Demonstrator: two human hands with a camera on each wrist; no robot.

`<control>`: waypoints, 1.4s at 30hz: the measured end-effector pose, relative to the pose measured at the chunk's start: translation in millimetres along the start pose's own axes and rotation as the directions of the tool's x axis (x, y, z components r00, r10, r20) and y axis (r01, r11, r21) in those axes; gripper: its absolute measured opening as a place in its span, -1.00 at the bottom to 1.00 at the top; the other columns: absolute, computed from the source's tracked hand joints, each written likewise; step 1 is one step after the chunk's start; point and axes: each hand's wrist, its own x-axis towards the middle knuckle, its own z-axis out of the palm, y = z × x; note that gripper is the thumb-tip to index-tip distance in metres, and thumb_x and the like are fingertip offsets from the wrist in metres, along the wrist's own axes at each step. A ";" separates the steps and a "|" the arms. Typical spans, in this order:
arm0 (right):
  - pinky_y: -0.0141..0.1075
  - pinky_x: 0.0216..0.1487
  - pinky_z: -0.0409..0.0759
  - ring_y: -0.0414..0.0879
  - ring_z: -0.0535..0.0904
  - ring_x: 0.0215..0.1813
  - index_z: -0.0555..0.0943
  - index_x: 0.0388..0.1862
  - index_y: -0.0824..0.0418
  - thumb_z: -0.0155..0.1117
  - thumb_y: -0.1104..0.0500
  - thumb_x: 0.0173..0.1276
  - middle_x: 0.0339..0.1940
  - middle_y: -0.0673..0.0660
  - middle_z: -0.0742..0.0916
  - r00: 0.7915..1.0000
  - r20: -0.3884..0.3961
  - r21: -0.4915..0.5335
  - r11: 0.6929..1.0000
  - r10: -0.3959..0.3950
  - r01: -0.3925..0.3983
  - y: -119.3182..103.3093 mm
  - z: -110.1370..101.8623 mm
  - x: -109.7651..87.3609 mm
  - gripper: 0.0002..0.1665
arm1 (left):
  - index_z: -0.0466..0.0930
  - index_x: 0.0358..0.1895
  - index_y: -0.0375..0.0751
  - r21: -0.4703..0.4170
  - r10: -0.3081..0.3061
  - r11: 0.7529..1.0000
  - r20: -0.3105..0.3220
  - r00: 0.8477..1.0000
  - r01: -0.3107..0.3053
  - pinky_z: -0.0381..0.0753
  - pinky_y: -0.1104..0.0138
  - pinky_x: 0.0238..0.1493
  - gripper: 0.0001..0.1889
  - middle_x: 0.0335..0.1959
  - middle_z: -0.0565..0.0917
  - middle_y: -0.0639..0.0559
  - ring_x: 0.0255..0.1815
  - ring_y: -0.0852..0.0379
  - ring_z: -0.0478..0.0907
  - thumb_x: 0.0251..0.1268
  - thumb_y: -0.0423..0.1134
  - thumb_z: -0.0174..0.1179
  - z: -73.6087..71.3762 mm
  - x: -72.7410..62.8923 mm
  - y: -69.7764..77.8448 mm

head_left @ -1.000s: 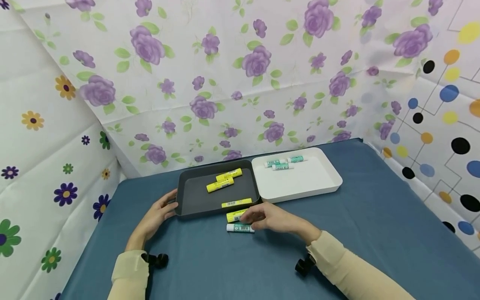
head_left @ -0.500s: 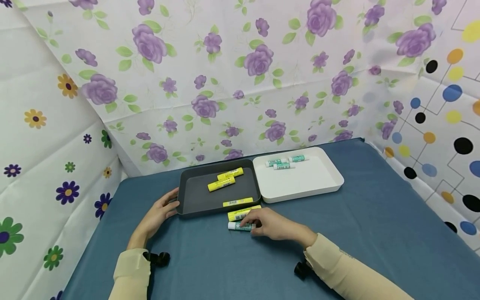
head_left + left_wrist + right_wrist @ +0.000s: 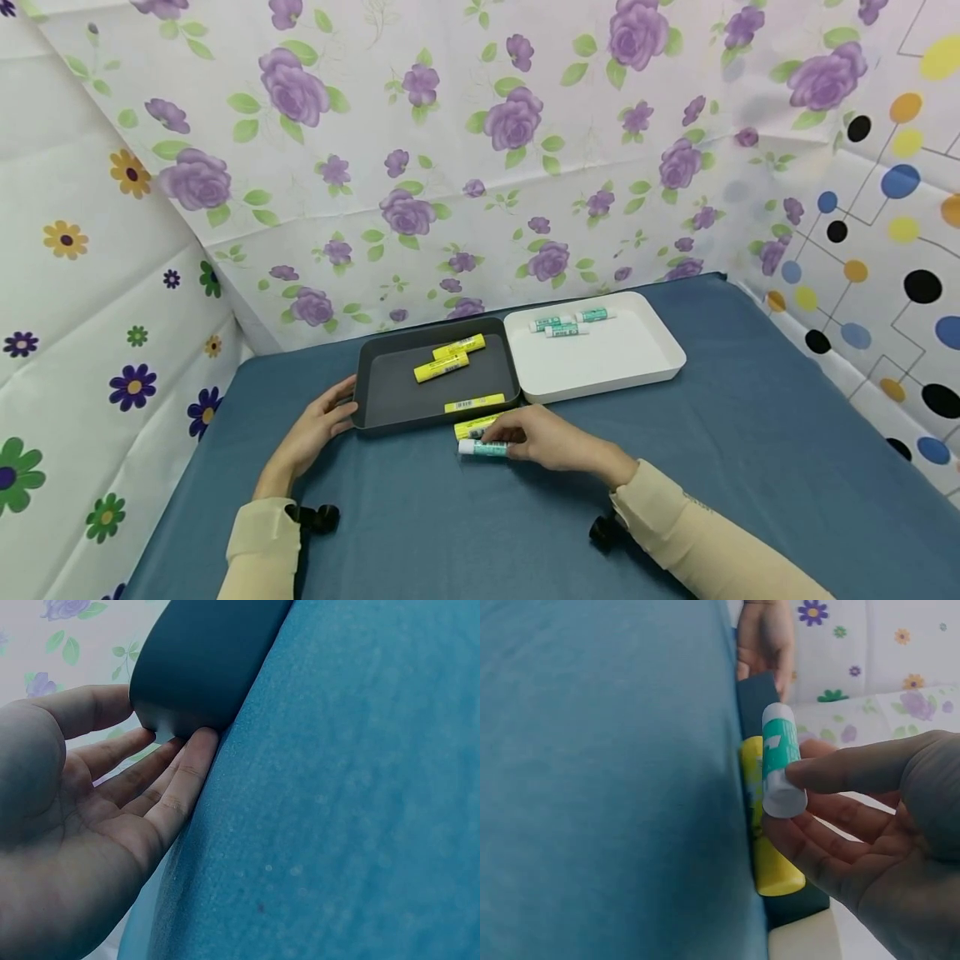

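Observation:
My right hand (image 3: 551, 437) pinches a white glue stick with a green label (image 3: 781, 754) between thumb and fingers. In the right wrist view that stick is held just above the cloth, close beside a yellow glue stick (image 3: 774, 864). This yellow one lies along the front wall of the dark grey tray (image 3: 397, 396), partly hidden by my fingers in the head view. My left hand (image 3: 311, 433) touches the tray's left front corner with extended fingertips, thumb on the wall (image 3: 187, 660).
Inside the grey tray lie several yellow glue sticks (image 3: 441, 367). A white tray (image 3: 600, 362) adjoins it on the right, with several green-labelled sticks (image 3: 567, 330) near its back. Blue cloth (image 3: 420, 533) covers the table; patterned fabric hangs behind and at both sides.
My right hand has closed its fingers on the green-labelled glue stick and raised it slightly off the cloth. My left hand stays at the grey tray's corner.

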 end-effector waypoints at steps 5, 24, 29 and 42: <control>-0.27 0.05 0.71 -0.08 0.69 0.10 0.72 0.23 0.15 0.29 0.38 0.50 0.14 0.06 0.76 1.000 0.003 0.109 0.994 -0.002 0.002 -0.7 -13.9 -1.1 -0.62 | -0.08 0.72 -0.15 -0.010 0.004 1.000 -0.003 1.000 -0.004 0.27 -0.21 0.53 -0.28 0.67 0.01 -0.32 0.61 -0.33 0.11 0.71 -0.13 0.03 -1.4 -0.1 0.1; -0.17 0.02 0.73 0.09 0.71 0.08 0.69 0.28 0.27 0.29 0.34 0.48 0.12 0.19 0.78 0.985 -0.156 0.239 0.971 0.066 -0.027 11.9 -81.9 -18.2 -0.59 | -0.05 0.72 -0.11 -0.028 0.005 1.000 0.012 1.000 -0.004 0.26 -0.21 0.54 -0.31 0.65 0.05 -0.32 0.61 -0.32 0.12 0.72 -0.13 0.02 -2.4 -1.9 -7.3; -0.16 0.10 0.74 0.11 0.66 0.21 0.68 0.30 0.25 0.29 0.34 0.50 0.20 0.22 0.74 0.978 -0.176 0.220 0.973 0.111 -0.071 20.5 -96.2 -19.0 -0.58 | -0.04 0.72 -0.11 -0.032 0.003 0.999 0.006 1.000 -0.003 0.27 -0.22 0.53 -0.31 0.65 0.06 -0.32 0.61 -0.32 0.13 0.71 -0.14 0.02 -1.7 -1.9 -7.2; 0.04 0.14 0.70 0.14 0.68 0.15 0.65 0.32 0.31 0.30 0.34 0.50 0.18 0.29 0.73 0.962 -0.235 0.159 0.982 0.140 -0.104 13.4 -146.7 -22.0 -0.56 | -0.04 0.72 -0.11 -0.028 0.002 1.000 0.002 1.000 -0.002 0.27 -0.21 0.54 -0.31 0.64 0.07 -0.32 0.60 -0.32 0.15 0.72 -0.13 0.01 -2.2 0.4 -3.6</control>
